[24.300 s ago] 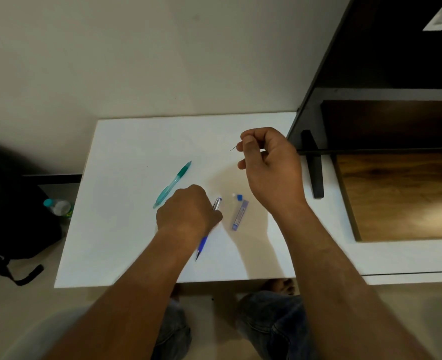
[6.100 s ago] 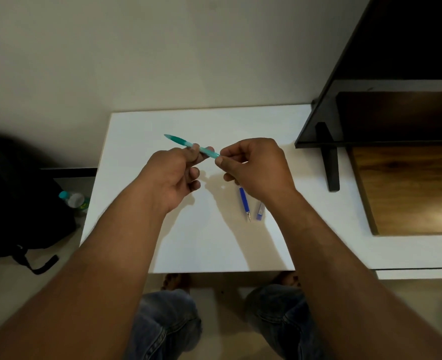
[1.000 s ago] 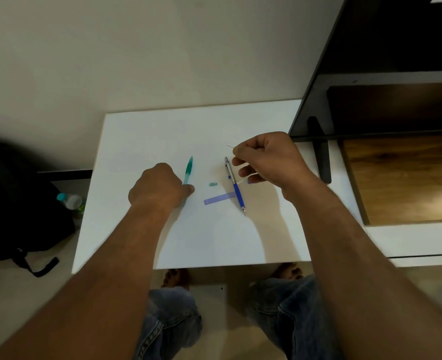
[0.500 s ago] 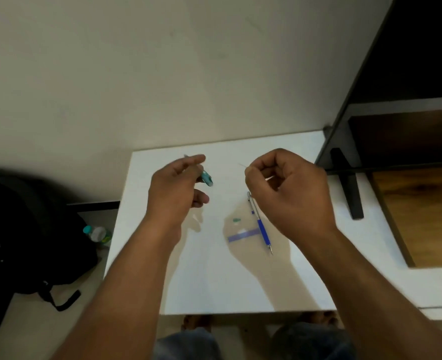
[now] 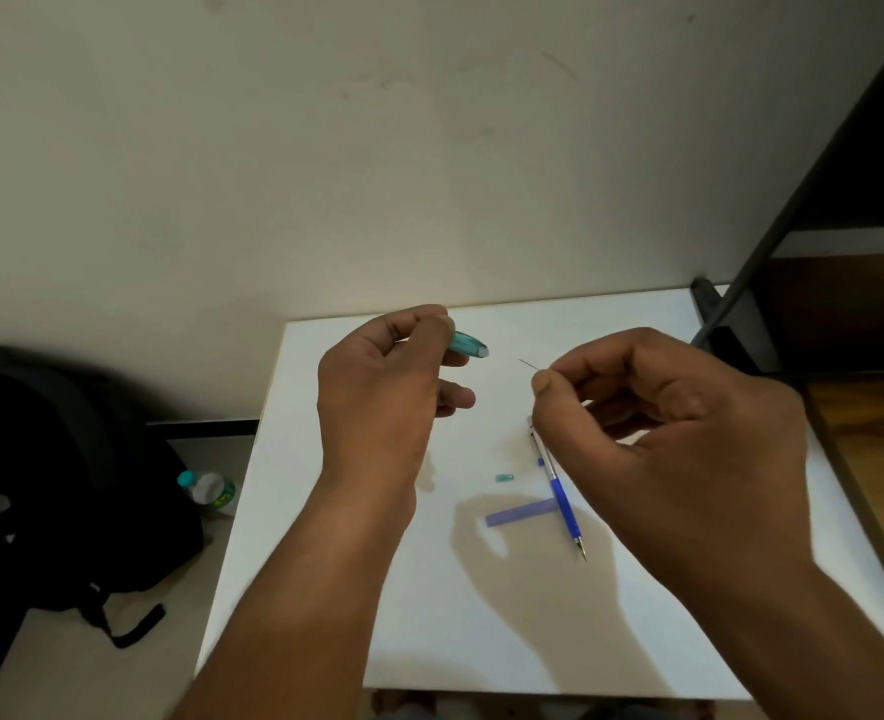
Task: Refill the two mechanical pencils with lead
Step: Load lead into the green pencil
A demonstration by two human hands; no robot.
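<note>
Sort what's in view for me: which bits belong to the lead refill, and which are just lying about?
Job: teal pencil in left hand; lead pinched by right hand; blue pencil, lead case and teal cap on the table.

Lying about: black backpack, bottle, dark shelf unit.

It looks like a room in a home. A small white table [image 5: 325, 589] stands against a plain wall [image 5: 325, 148]. A black backpack [image 5: 66, 485] and a water bottle [image 5: 209, 490] lie on the floor.

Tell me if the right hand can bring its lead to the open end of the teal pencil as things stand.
Probably yes. The right hand pinches the lead pointing at the teal pencil, held up by the left hand, and only open air lies between them.
</note>
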